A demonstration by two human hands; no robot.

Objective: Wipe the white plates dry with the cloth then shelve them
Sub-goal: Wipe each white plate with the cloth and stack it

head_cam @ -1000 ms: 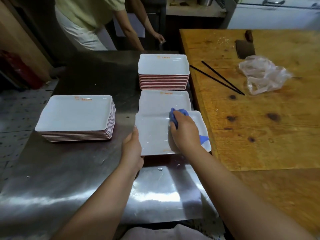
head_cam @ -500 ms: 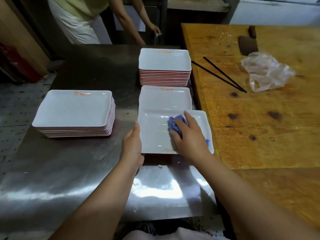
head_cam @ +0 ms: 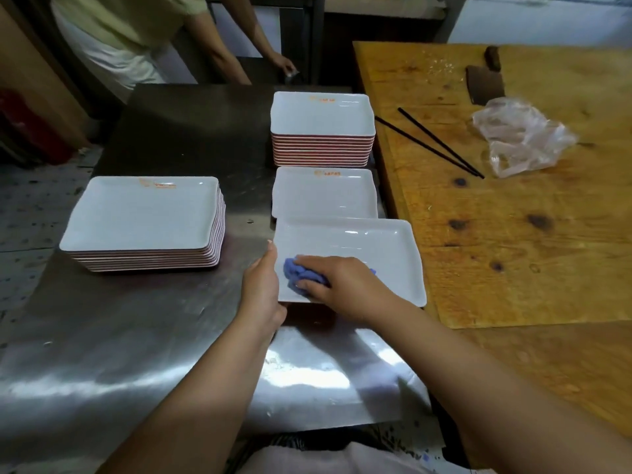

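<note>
White plates: two stacks, one low pile, one plate in hand, all on the steel table [head_cam: 143, 336].

Left stack [head_cam: 143, 220] holds roughly ten plates; rear stack [head_cam: 321, 131] about ten; exact counts unclear. The low pile [head_cam: 325, 193] sits between the rear stack and the plate being wiped [head_cam: 359, 248], its depth hidden. Left hand [head_cam: 261, 285] grips that plate's left edge. Right hand [head_cam: 342, 282] presses one bunched blue cloth [head_cam: 297, 273] onto its near-left corner, fingers curled over it. On the wooden table [head_cam: 513, 251]: one plastic bag [head_cam: 519, 142], one cleaver [head_cam: 484, 83], two black chopsticks [head_cam: 441, 145].
</note>
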